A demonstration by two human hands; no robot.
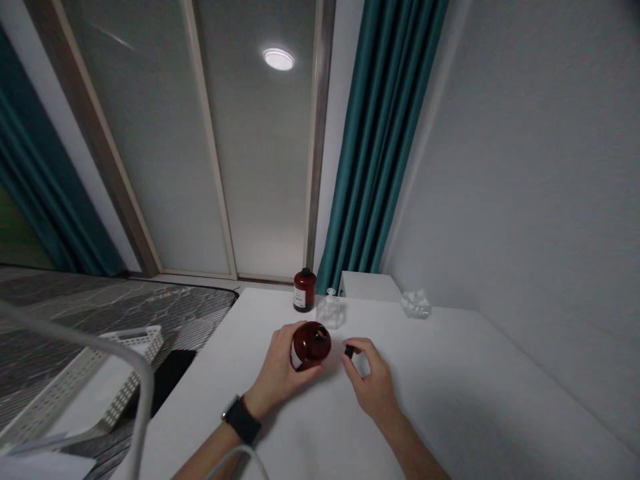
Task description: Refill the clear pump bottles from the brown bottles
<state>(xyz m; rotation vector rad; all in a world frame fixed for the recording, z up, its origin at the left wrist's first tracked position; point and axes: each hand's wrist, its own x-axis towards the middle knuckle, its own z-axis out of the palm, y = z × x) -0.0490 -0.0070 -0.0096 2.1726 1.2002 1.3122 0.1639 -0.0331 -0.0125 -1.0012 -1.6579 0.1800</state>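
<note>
My left hand (279, 371) is wrapped round a dark red bottle (310, 345) with a white label, tilted so its open mouth faces me, just above the white table (450, 400). A black watch sits on that wrist. My right hand (369, 379) pinches a small black cap (349, 351) between thumb and fingers, a little to the right of the bottle's mouth. A second dark red bottle (304, 290) with a black cap stands upright at the table's far edge. Beside it stands a small clear glass bottle (331, 309).
A crumpled clear wrapper (415, 303) lies at the far right by the wall. A white box (370, 285) sits behind the table near a teal curtain (380, 140). A white perforated basket (95, 380) rests on the patterned bed at left.
</note>
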